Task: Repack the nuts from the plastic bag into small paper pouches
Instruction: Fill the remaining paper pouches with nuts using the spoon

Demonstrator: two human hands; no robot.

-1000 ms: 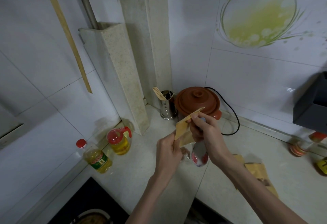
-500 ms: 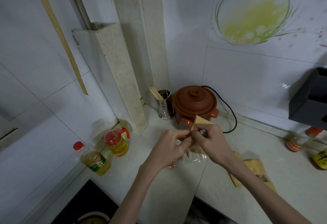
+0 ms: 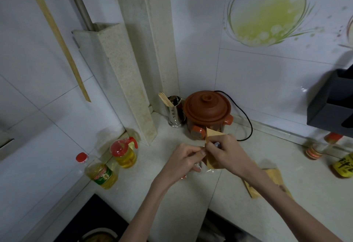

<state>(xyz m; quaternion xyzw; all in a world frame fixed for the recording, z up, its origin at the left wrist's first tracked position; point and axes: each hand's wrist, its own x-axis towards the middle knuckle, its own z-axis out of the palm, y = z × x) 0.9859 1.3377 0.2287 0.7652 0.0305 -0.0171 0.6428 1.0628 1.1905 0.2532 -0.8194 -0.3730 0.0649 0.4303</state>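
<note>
A small brown paper pouch [image 3: 211,157] stands upright between my two hands, above the counter in front of the clay pot. My right hand [image 3: 227,152] grips its right side, with a small dark object tucked under the fingers. My left hand [image 3: 183,159] pinches the pouch's left edge between thumb and forefinger. A clear plastic bag [image 3: 200,167] lies crumpled under the hands, mostly hidden. More brown pouches [image 3: 275,176] lie flat on the counter behind my right forearm.
A brown clay pot [image 3: 207,112] with a black cord and a metal chopstick holder [image 3: 174,112] stand at the back corner. Two oil bottles [image 3: 101,173] [image 3: 126,154] sit at left, sauce bottles [image 3: 342,165] at right. A black stove [image 3: 91,222] lies at lower left.
The pouch came down from a raised, tilted position to just above the counter. My left hand moved up from the pouch's lower corner to pinch its left edge beside the right hand.
</note>
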